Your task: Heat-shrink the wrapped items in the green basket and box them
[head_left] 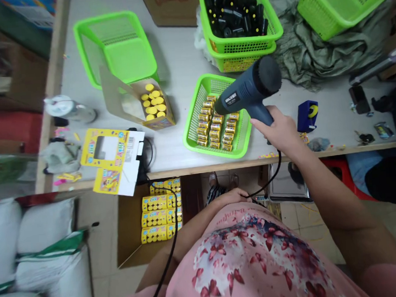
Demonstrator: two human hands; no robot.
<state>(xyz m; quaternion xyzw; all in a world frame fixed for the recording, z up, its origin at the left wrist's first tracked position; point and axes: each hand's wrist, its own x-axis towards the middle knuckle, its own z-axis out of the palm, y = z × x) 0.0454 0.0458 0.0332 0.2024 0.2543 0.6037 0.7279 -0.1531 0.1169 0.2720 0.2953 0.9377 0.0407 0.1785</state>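
Note:
My right hand (281, 131) is wrapped round the handle of a dark blue heat gun (243, 91). The gun's nozzle points left over a green basket (191, 137) on the table. Inside the basket stand rows of small gold-and-yellow wrapped cylinders (215, 133); the gun hides some of them. From the handle a black cord (277, 174) hangs below the table edge towards my left hand. My left hand (233, 196) is low in front of my body, its fingers closed at the cord.
Left of the basket stands an open carton (168, 116) of yellow-capped cylinders, beside a flattened yellow box (112, 159). Behind are a green bin (126, 54) and stacked baskets (245, 43) holding black cylinders. A blue tape dispenser (306, 116) sits at right; below, a cardboard box (131, 230) holds yellow packs.

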